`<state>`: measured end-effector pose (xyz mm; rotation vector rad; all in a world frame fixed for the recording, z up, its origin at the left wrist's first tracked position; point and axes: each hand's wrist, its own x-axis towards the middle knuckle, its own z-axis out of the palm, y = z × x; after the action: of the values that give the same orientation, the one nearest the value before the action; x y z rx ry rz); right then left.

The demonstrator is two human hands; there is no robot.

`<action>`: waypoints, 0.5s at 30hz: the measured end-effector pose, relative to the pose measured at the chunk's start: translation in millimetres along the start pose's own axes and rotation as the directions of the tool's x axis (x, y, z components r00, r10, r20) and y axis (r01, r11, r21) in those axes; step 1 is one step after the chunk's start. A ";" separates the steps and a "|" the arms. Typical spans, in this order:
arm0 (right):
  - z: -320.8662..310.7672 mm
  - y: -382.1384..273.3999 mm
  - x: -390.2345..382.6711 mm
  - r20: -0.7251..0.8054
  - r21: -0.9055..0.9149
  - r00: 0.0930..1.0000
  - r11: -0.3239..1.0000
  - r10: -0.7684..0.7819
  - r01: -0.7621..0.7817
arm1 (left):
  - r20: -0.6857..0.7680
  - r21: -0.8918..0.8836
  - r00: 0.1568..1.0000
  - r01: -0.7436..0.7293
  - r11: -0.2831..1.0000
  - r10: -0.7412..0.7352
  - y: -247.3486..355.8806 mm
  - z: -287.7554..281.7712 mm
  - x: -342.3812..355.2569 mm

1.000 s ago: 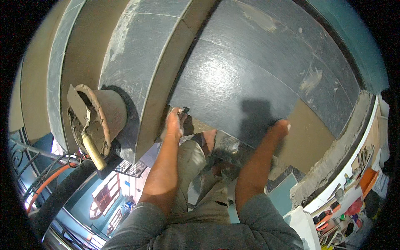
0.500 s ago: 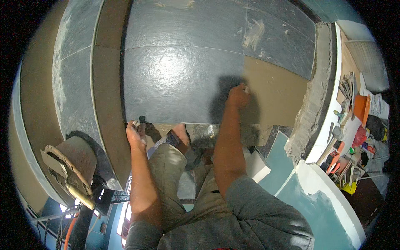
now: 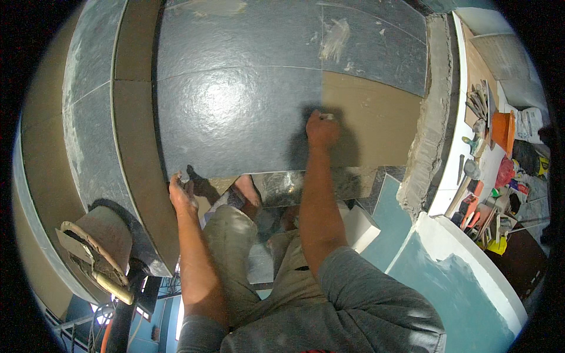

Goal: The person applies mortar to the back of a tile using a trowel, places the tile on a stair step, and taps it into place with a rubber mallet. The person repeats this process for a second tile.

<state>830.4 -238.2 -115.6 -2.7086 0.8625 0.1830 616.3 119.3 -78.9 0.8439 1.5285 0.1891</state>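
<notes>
My left hand (image 3: pixel 183 192) is closed at the near left edge of the large dark slate tile (image 3: pixel 229 132), its fingertips on that edge. My right hand (image 3: pixel 321 128) is closed at the tile's right side, beside the brown tile (image 3: pixel 374 132); a small pale bit shows at its fingers, too small to name. A mortar bucket (image 3: pixel 112 229) stands at lower left, holding a trowel with a yellow handle (image 3: pixel 112 286). My feet and knees are below the tile's near edge.
Steps with brown risers (image 3: pixel 135 141) run down the left, near a black railing. A rough mortar strip (image 3: pixel 426 135) lines the right edge, beside piled tools (image 3: pixel 474 194) and a red bag (image 3: pixel 506 173). A white-edged teal wall (image 3: pixel 429 276) is at lower right.
The view has swung since a second ago, bringing the piled tools further in. Both my hands stay at the tile, the right one now bent further up along its side.
</notes>
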 end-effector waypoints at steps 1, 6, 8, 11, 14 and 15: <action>0.8 0.8 0.7 -0.018 -0.005 0.999 1.000 -0.030 0.030 | 0.007 0.014 1.000 -0.005 1.000 0.005 0.3 0.1 0.2; -9.3 -2.6 -3.6 0.016 -0.100 0.997 0.992 -0.077 0.079 | 0.007 0.081 1.000 -0.025 0.996 0.025 -0.5 0.6 1.2; -18.6 -7.9 -11.6 0.045 -0.151 0.976 0.964 -0.213 0.217 | 0.032 0.045 0.999 -0.009 0.999 0.008 -0.7 0.3 1.6; -27.9 -22.8 -33.1 0.047 -0.065 0.908 0.905 -0.417 0.420 | 0.041 0.049 0.999 -0.024 0.999 0.022 0.4 0.8 0.8; -29.2 -44.9 -48.0 0.160 0.009 0.860 0.872 -0.484 0.490 | 0.015 0.026 0.999 -0.029 0.999 0.029 1.5 2.5 -3.1; -30.1 -50.7 -50.5 0.223 0.024 0.846 0.871 -0.484 0.492 | -0.011 0.010 1.000 -0.024 1.000 0.024 1.6 3.5 -4.8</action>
<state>819.8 -180.6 -64.5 -2.7652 0.0896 0.3795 619.7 116.3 -74.7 0.8704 1.5314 0.2043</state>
